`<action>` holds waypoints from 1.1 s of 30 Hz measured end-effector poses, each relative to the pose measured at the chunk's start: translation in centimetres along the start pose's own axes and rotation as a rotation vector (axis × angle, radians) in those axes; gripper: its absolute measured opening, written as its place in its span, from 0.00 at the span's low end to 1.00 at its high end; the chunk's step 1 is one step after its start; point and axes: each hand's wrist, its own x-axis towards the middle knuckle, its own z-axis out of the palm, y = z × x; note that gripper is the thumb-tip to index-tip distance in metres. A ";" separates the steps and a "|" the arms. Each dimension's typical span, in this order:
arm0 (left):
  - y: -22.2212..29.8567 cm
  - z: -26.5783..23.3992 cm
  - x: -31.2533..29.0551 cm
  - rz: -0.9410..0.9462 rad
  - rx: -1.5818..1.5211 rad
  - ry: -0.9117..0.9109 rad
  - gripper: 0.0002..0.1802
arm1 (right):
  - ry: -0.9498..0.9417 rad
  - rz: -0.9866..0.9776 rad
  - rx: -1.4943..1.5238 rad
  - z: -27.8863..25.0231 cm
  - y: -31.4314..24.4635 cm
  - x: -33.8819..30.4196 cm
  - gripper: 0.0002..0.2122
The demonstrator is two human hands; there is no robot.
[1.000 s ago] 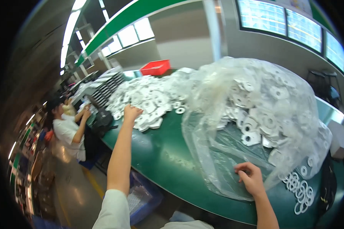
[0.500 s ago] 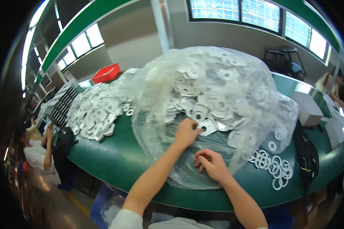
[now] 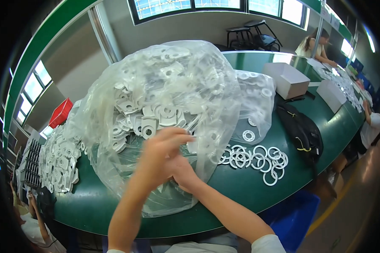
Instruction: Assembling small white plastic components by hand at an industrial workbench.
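Observation:
A large clear plastic bag (image 3: 223,90) lies with its mouth toward me, full of white flat parts with a round hole (image 3: 149,127). My left hand (image 3: 164,145) is raised over the bag's mouth, its fingers pointing right and smeared by motion. Just below and partly behind it is my right hand (image 3: 182,172), close to the loose plastic; its fingers are mostly hidden. Whether either hand holds something does not show. To the right of the bag, several white rings (image 3: 259,162) lie in a loose group.
The green table (image 3: 240,206) curves around me. A heap of white parts (image 3: 59,158) and a red bin (image 3: 60,113) are at left. A smaller clear bag (image 3: 257,101), white box (image 3: 287,80) and black bag (image 3: 299,133) stand right. Other people sit farther off.
The view has swung right, so the scene shifts left. My left hand has come away from a white part at the bag's mouth and now crosses over my right hand.

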 end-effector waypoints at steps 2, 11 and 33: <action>-0.1 6.0 3.3 0.140 -0.157 -0.218 0.12 | -0.097 -0.283 -0.270 -2.7 2.3 0.1 0.19; -2.9 18.5 8.3 0.004 0.145 -0.296 0.05 | -0.039 0.198 -0.091 1.2 -1.3 -0.6 0.22; 0.2 -0.6 -12.9 -0.157 -0.036 -0.186 0.17 | 0.146 0.093 -0.070 1.8 -2.2 -0.7 0.23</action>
